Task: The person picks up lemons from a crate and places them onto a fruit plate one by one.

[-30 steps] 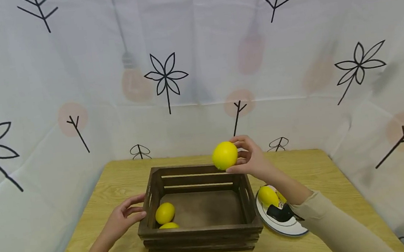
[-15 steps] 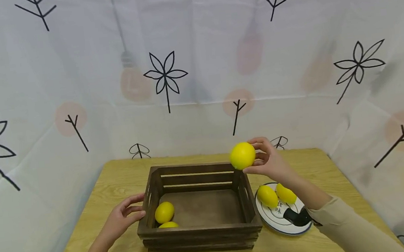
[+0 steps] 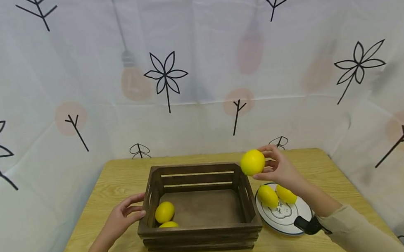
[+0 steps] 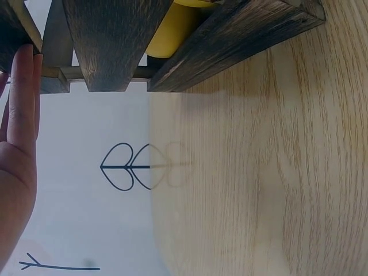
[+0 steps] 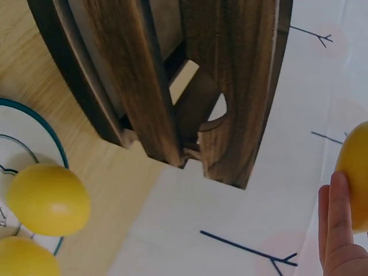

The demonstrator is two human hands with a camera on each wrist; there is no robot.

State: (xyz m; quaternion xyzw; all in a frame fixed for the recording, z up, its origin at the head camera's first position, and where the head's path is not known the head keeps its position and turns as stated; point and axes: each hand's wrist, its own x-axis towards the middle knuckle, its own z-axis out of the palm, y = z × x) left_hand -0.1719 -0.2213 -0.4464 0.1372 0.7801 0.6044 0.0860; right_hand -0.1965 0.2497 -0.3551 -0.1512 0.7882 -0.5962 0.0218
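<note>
Lemon (image 3: 252,162), yellow and whole, sits just right of centre in the head view, held up off the desk (image 3: 330,188) by the right hand (image 3: 282,169). Thumb and fingers pinch it from its right side. In the picture its left edge overlaps the far right corner of the crate (image 3: 201,237); whether the two touch cannot be told. The right wrist view catches the same lemon cut off at the right edge, with fingers laid along it.

The brown wooden crate, with slatted sides, fills the lower middle of the frame. Two more lemons lie close together in its left end: the back lemon (image 3: 165,212) shows nearly whole, the front lemon (image 3: 169,225) is mostly hidden by the near wall.

At lower left, the left hand (image 3: 122,218) rests its fingertips against the crate's left end, its fingers loosely extended and wrapped round nothing.

Just right of the crate stands a white plate (image 3: 278,222) with a dark rim and a printed drawing. It bears a left lemon (image 3: 268,196) and a right lemon (image 3: 286,194), side by side on its far half.

Beige sleeves and black wrist devices reach in from the lower corners. A pale cloth (image 3: 195,68) with line-drawn flowers, twigs and faded pink shapes fills the upper frame.
</note>
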